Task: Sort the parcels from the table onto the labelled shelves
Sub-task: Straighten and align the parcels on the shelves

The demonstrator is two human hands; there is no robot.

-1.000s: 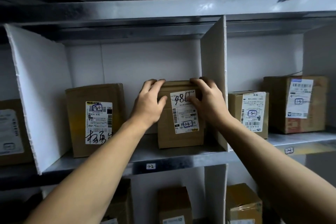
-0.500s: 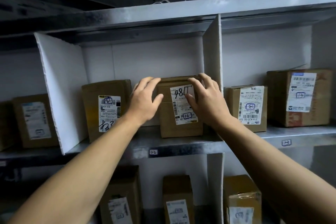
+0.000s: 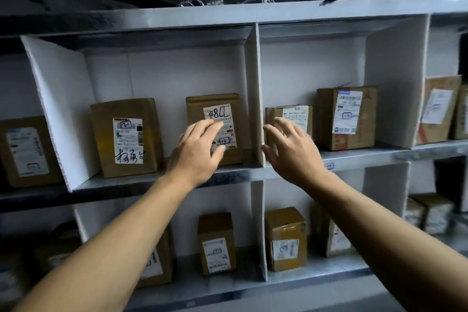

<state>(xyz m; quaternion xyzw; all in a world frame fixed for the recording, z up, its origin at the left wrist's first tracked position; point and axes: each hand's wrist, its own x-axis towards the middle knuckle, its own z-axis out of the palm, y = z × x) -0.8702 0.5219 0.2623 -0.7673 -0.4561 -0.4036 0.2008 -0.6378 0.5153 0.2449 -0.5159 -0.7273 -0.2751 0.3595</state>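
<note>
A brown cardboard parcel (image 3: 200,109) with a white label marked "98LL" stands upright on the upper shelf (image 3: 235,176), against the white divider (image 3: 254,99) on its right. My left hand (image 3: 196,149) hovers in front of its lower half, fingers relaxed and empty. My right hand (image 3: 291,149) is held open in front of the divider and the small parcel (image 3: 296,111) in the compartment to the right, gripping nothing. Both forearms reach up from the bottom of the view.
A larger labelled box (image 3: 126,137) shares the compartment on the left. Further boxes (image 3: 347,116) fill the right compartments, and several parcels (image 3: 216,243) stand on the lower shelf. White dividers separate the bays. Small label tags sit on the shelf edge.
Both hands have let go of the "98LL" parcel and drawn back from it. The view has pulled back and shifted, showing more of the shelving.
</note>
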